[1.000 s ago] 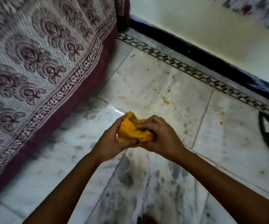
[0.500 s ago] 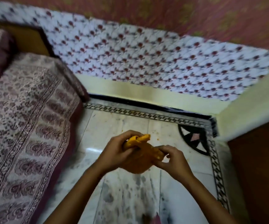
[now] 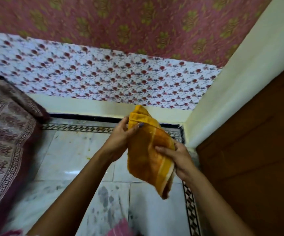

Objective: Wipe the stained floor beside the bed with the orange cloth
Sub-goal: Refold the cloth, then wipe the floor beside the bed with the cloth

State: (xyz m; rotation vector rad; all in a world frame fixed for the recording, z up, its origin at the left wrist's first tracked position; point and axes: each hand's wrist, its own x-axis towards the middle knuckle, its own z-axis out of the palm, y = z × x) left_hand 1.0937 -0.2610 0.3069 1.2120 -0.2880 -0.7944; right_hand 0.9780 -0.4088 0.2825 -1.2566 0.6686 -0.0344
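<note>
Both hands, left hand [image 3: 120, 138] and right hand [image 3: 177, 157], grip the orange cloth [image 3: 148, 154] above the floor [image 3: 73, 154]; its soiled face could smear stains wider.

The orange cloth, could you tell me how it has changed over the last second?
The orange cloth was a tight wad between both hands; now it is opened out and hangs lengthwise, left hand near its top, right hand at its side. Both hands kept hold, above the floor.

Pink floral wall [image 3: 137, 19], white floral cloth [image 3: 86, 77], brown wooden door [image 3: 250, 159], patterned border tiles [image 3: 76, 128]
</note>
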